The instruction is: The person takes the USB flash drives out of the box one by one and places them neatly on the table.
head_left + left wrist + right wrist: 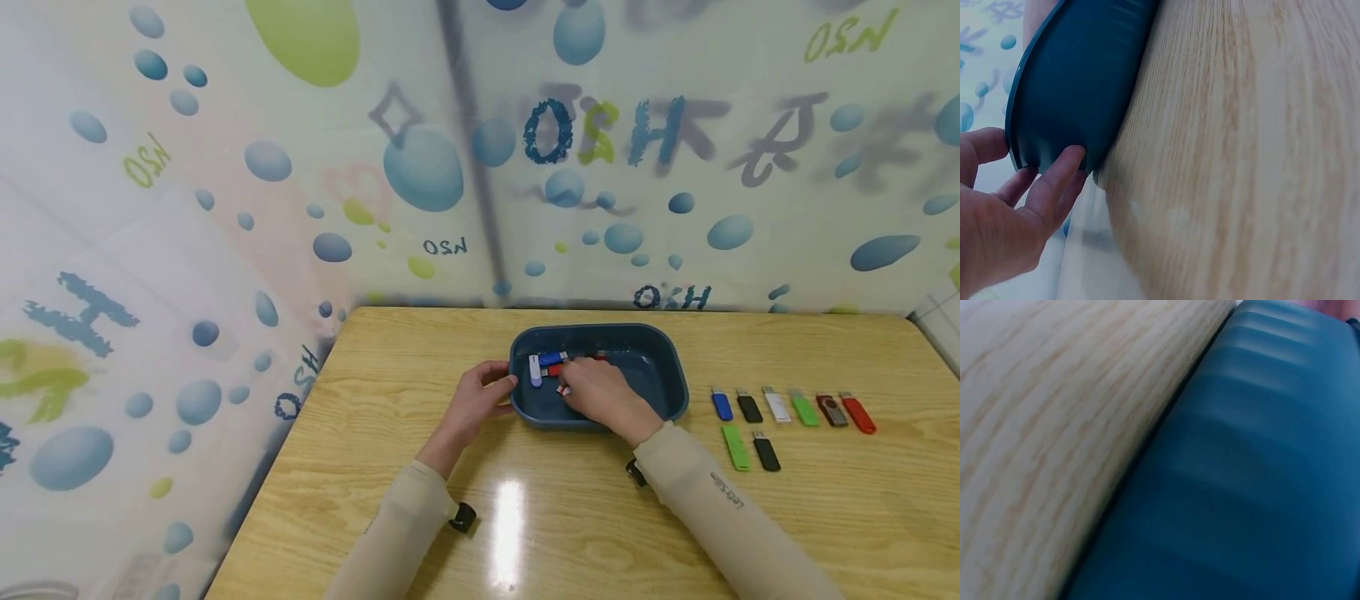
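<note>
A dark blue plastic bin (607, 327) stands on the table with several USB flash drives in its left part. Among them are a white and lilac flash drive (535, 371), a blue flash drive (553, 358) and a red flash drive (555, 370). My left hand (480, 393) holds the bin's left end, fingertips on the outer wall and one digit at the rim in the left wrist view. Inside the bin, my right hand (600, 392) has its fingers curled down around a small red-and-white flash drive (563, 390), mostly hidden by the hand.
To the right of the bin, several flash drives lie in two rows. The back row runs from a blue drive (722, 406) to a red drive (858, 413); a green drive (736, 448) and a black drive (766, 452) lie in front. A patterned curtain (420, 275) hangs behind the wooden table (585, 533).
</note>
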The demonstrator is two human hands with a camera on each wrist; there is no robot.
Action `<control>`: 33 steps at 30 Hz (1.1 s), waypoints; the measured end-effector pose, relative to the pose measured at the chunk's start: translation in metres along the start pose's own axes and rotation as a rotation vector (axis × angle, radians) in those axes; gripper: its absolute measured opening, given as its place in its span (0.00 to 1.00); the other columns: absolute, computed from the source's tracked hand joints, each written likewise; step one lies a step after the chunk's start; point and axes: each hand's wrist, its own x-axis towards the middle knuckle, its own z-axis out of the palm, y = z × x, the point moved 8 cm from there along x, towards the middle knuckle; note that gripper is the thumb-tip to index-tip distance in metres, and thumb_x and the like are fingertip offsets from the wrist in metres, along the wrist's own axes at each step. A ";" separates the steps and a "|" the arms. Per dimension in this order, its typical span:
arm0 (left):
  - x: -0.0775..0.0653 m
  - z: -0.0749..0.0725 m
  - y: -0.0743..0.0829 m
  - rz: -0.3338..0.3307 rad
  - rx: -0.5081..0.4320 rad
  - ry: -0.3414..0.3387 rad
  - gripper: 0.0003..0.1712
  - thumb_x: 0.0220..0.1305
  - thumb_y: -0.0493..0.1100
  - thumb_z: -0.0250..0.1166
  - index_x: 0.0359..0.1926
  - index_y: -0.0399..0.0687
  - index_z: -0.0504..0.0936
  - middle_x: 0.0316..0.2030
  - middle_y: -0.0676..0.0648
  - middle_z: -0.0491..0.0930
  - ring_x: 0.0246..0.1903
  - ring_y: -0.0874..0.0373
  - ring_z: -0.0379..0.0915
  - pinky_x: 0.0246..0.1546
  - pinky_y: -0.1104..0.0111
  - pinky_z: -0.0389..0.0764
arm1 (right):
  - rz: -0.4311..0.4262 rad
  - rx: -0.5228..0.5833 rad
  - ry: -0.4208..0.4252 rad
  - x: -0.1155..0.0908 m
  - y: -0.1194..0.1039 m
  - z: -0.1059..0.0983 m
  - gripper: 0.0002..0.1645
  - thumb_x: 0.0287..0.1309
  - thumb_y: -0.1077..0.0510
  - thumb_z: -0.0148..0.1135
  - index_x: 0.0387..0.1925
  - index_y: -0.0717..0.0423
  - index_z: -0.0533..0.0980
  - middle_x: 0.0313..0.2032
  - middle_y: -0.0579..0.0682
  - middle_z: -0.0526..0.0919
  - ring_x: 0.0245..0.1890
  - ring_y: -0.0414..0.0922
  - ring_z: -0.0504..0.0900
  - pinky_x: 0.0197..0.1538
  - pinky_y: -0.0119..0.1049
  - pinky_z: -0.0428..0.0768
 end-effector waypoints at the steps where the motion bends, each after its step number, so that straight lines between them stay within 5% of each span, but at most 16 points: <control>1: 0.000 0.000 0.000 -0.002 -0.001 0.002 0.23 0.75 0.38 0.61 0.65 0.31 0.74 0.61 0.32 0.74 0.50 0.46 0.80 0.47 0.56 0.87 | -0.004 0.002 0.000 0.000 0.000 0.000 0.02 0.62 0.62 0.68 0.35 0.57 0.84 0.33 0.50 0.83 0.29 0.47 0.77 0.33 0.45 0.82; 17: 0.001 -0.001 -0.001 0.009 -0.003 0.013 0.21 0.75 0.38 0.61 0.63 0.31 0.75 0.59 0.32 0.75 0.48 0.49 0.80 0.47 0.55 0.87 | 0.029 0.200 0.040 -0.007 0.007 -0.008 0.08 0.63 0.60 0.69 0.42 0.58 0.83 0.38 0.52 0.82 0.36 0.48 0.76 0.43 0.46 0.81; 33: 0.001 0.000 -0.002 0.007 -0.002 0.009 0.22 0.75 0.38 0.61 0.64 0.30 0.74 0.60 0.32 0.74 0.48 0.49 0.80 0.47 0.54 0.87 | 0.089 0.331 0.191 -0.038 0.022 -0.037 0.13 0.64 0.58 0.68 0.48 0.61 0.82 0.41 0.53 0.80 0.39 0.49 0.77 0.44 0.45 0.81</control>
